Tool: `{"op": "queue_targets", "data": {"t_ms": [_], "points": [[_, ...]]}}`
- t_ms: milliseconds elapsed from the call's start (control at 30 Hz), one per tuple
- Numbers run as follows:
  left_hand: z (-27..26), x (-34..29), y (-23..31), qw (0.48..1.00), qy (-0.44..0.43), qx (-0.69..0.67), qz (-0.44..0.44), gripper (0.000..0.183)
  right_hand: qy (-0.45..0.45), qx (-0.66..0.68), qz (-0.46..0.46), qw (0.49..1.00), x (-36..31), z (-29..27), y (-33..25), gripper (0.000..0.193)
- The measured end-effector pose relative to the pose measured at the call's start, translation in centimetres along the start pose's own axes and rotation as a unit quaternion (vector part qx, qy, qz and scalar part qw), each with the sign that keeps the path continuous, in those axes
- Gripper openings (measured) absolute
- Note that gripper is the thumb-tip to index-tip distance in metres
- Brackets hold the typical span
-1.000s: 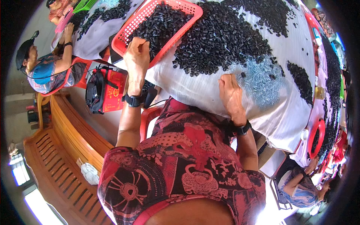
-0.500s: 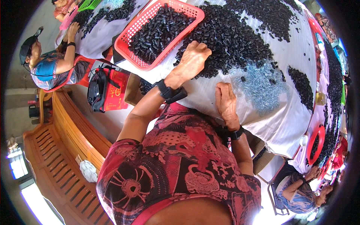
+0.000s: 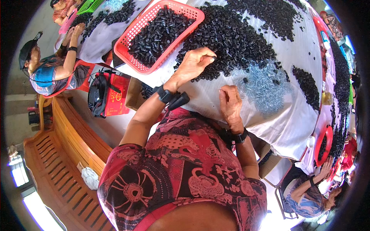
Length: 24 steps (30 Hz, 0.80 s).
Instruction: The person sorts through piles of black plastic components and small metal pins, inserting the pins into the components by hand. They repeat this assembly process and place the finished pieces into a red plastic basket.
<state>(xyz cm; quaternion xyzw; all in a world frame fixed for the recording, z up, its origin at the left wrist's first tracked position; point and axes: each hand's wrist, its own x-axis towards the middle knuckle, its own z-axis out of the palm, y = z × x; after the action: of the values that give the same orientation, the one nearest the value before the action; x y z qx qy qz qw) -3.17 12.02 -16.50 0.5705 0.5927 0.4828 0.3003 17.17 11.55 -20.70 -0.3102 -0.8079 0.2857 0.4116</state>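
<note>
Black pieces (image 3: 235, 42) beyond left hand (image 3: 194, 64); clear bits (image 3: 266, 92) beside right hand (image 3: 231, 103).

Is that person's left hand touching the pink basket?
Apart. The head view shows white cloth and black pieces between the left hand and the pink basket.

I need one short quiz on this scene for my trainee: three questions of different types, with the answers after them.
1. Which of these lies closest to the right hand?
A) clear bluish pieces
B) red ring
C) wooden bench

2. True or false: the pink basket stands to the left of the clear bluish pieces.

3. Which colour is the pile nearest to the left hand?

Key: 1. A; 2. True; 3. Black.
</note>
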Motion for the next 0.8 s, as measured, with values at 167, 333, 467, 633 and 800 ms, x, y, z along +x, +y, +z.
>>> {"op": "queue_targets", "data": {"t_ms": [167,333,467,633,800], "points": [[-1.2,-4.0,2.7,0.949,-0.066,-0.302,-0.07,0.018,0.005,0.053,0.043,0.998,0.3,-0.6,0.0,0.016],[-1.1,-6.6,3.3,0.917,-0.086,-0.381,-0.078,0.024,-0.008,0.326,0.163,0.931,1.1,-1.9,-2.9,0.01],[-0.6,-7.4,2.8,0.914,-0.065,-0.393,-0.079,0.017,-0.028,0.396,0.153,0.905,2.0,-2.6,-5.3,0.01],[-0.1,-7.7,2.8,0.917,-0.03,-0.391,-0.078,0.014,-0.046,0.379,0.147,0.913,2.3,-2.3,-5.5,0.009],[0.0,-8.5,3.2,0.939,-0.035,-0.329,-0.092,0.015,-0.056,0.37,0.143,0.916,2.7,-2.0,-5.9,0.01]]}}
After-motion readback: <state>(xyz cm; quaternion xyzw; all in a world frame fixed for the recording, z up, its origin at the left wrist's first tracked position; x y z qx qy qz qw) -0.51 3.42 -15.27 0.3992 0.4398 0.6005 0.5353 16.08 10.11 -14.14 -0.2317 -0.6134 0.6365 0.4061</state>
